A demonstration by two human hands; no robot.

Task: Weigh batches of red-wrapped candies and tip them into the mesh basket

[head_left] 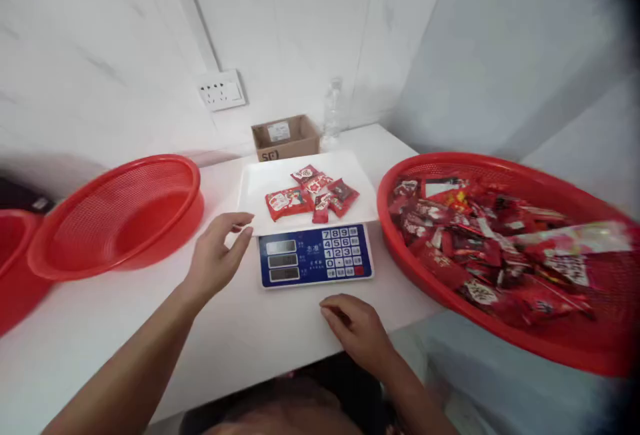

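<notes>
Left hand (220, 255) open, fingertips at front-left corner of scale tray (260, 185); red snack packets (310, 196) lie ahead-right, cluster running left-right. Right hand (356, 325) farther back, loosely curled on table (240, 341), seemingly empty.

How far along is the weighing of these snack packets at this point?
Done: a handful of red packets lie on the white tray atop the scale. In hand: nothing held; the left hand is open at the tray's front corner, and the right hand rests on the counter before the scale. Remaining: the right basket is heaped with packets.
</notes>
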